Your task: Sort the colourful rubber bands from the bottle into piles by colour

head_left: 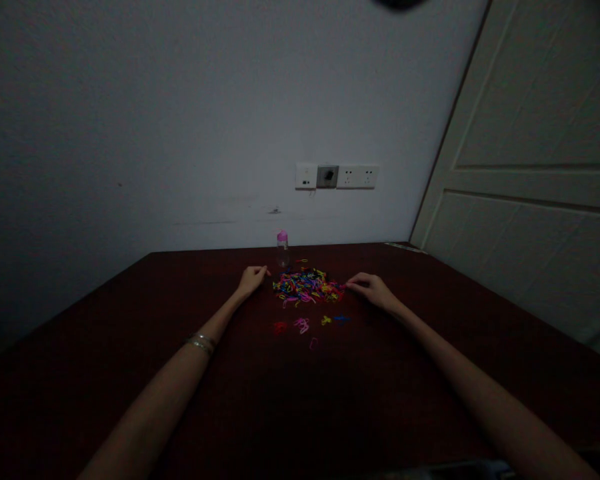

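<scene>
A loose pile of small multicoloured bands [307, 285] lies on the dark red table. Nearer to me are small separate groups: red bands [279, 327], pink bands [303, 325], yellow bands [326, 321] and blue bands [341, 319]. A single pink band [313, 343] lies in front of them. My left hand [253, 279] rests just left of the pile, fingers curled together; whatever they hold, if anything, is too small to name. At the pile's right edge, my right hand [371, 289] pinches with thumb and forefinger at a reddish band.
Behind the pile stands a clear bottle [283, 250] with a pink cap. The table [220, 413] meets a grey wall with a row of sockets [337, 177]. A pale panelled door [525, 180] rises on the right. Something partly visible lies at the bottom edge.
</scene>
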A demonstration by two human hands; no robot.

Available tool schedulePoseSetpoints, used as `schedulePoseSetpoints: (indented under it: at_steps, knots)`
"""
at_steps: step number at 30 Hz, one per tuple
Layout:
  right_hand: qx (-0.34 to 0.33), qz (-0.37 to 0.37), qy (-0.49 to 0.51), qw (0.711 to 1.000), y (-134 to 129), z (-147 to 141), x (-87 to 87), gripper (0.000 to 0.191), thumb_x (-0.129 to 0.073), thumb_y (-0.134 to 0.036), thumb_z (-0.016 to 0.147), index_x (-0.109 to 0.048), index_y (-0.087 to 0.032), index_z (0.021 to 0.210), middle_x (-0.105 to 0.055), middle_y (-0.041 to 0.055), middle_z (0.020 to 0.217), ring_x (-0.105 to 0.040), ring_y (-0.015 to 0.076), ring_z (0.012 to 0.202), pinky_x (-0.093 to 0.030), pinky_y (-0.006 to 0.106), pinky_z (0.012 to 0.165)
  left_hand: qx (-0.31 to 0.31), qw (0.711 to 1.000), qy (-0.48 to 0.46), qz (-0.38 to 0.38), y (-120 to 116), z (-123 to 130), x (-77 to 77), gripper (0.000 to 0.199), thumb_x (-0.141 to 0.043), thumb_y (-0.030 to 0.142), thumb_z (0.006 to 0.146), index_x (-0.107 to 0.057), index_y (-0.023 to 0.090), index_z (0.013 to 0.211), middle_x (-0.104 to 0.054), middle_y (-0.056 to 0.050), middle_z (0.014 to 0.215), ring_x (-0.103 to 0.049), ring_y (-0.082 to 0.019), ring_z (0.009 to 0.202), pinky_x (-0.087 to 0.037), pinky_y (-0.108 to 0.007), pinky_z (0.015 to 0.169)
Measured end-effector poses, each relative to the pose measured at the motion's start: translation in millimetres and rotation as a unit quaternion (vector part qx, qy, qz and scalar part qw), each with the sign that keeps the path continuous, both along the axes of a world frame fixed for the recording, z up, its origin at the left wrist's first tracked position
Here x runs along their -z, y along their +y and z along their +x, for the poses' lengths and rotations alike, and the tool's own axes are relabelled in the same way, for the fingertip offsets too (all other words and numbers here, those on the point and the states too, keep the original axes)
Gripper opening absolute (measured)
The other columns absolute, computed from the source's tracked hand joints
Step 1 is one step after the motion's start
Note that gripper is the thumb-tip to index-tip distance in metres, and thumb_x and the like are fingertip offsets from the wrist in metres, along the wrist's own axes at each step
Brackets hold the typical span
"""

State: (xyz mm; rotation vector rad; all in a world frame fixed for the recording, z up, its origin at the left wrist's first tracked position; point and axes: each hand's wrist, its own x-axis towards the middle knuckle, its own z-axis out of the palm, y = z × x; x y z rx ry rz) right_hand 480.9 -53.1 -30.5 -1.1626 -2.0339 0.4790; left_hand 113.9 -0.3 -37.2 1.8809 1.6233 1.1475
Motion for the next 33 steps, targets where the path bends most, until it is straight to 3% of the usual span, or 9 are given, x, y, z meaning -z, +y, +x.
schedulePoseSetpoints:
  at_steps: [3, 6, 10, 15, 23, 33]
  knots:
    - [0.006, 0.003, 0.020, 1.000, -3.2, -2.7, -5.9, 0.028, -0.054, -0.041, 0.075, -0.068, -0.017, 0.080, -0.065, 0.0061, 0.086, -0.059, 0.0194, 0.083, -0.043, 0.031, 0.078, -0.011, 0.999, -0.003, 0.034, -3.4, 3.0, -6.9, 0.043, -0.042, 0.045, 0.074, -0.067, 0.010, 0.070, -0.055, -0.001, 0.050, -0.048, -0.013, 0.052, -0.033, -0.022, 0.052]
    - [0.006, -0.002, 0.055, 0.998, -7.3, -8.5, -11.4, 0.029, -0.056, -0.042, 0.074, -0.068, -0.017, 0.080, -0.066, 0.0058, 0.085, -0.059, 0.0193, 0.083, -0.043, 0.031, 0.078, 0.021, 0.997, -0.020, 0.068, -9.3, 15.7, -19.9, 0.041, -0.047, 0.044, 0.072, -0.067, 0.009, 0.071, -0.061, -0.004, 0.061, -0.051, -0.013, 0.058, -0.034, -0.022, 0.054]
    - [0.006, -0.023, 0.107, 0.994, -15.1, -20.8, -18.1, 0.034, -0.057, -0.046, 0.072, -0.067, -0.016, 0.082, -0.066, 0.0058, 0.083, -0.060, 0.0192, 0.080, -0.045, 0.031, 0.075, 0.154, 0.987, -0.003, 0.038, -29.2, 53.0, -42.6, 0.039, -0.053, 0.044, 0.071, -0.067, 0.009, 0.081, -0.060, -0.004, 0.064, -0.048, -0.011, 0.056, -0.034, -0.021, 0.052]
    - [-0.023, -0.037, 0.126, 0.991, -28.9, -38.0, -29.2, 0.032, -0.058, -0.045, 0.071, -0.066, -0.016, 0.079, -0.066, 0.0055, 0.083, -0.059, 0.0182, 0.079, -0.045, 0.030, 0.074, 0.305, 0.950, 0.057, 0.004, -64.9, 101.1, -59.8, 0.040, -0.060, 0.040, 0.069, -0.065, 0.011, 0.096, -0.053, 0.000, 0.057, -0.040, -0.008, 0.051, -0.029, -0.020, 0.048]
    - [-0.074, -0.025, 0.085, 0.993, -42.6, -51.2, -41.6, 0.026, -0.057, -0.042, 0.073, -0.066, -0.018, 0.075, -0.064, 0.0043, 0.082, -0.058, 0.0174, 0.081, -0.043, 0.030, 0.078, 0.324, 0.943, 0.072, -0.007, -76.3, 111.3, -57.1, 0.035, -0.055, 0.038, 0.073, -0.066, 0.013, 0.095, -0.050, 0.002, 0.056, -0.038, -0.007, 0.050, -0.027, -0.019, 0.048]
    - [-0.075, -0.022, 0.089, 0.993, -40.2, -49.6, -39.4, 0.026, -0.057, -0.042, 0.073, -0.067, -0.018, 0.076, -0.064, 0.0045, 0.081, -0.057, 0.0170, 0.079, -0.043, 0.032, 0.078, 0.342, 0.937, 0.055, -0.047, -76.6, 111.4, -55.6, 0.026, -0.058, 0.032, 0.072, -0.069, 0.012, 0.084, -0.059, -0.002, 0.063, -0.043, -0.008, 0.053, -0.030, -0.020, 0.049]
